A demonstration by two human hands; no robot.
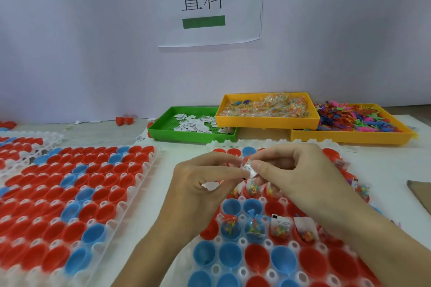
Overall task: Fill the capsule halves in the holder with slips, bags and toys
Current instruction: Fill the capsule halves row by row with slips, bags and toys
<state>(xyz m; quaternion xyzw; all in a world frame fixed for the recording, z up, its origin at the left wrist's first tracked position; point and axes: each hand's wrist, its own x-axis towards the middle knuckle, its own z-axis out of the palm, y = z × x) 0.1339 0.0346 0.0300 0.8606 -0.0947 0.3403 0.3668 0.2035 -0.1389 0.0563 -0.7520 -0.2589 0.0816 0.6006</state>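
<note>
A white holder in front of me carries red and blue capsule halves; several in its middle rows hold bead bags, slips and small toys. Above the holder, my left hand and my right hand meet. Both pinch one small white paper slip between thumb and fingertips. More white slips show under the curled fingers of my left hand. The capsule halves nearest me are bare inside.
A second white holder of red and blue capsule halves lies on the left. At the back stand a green tray of slips, a yellow tray of bead bags and a yellow tray of plastic toys. The wall rises behind them.
</note>
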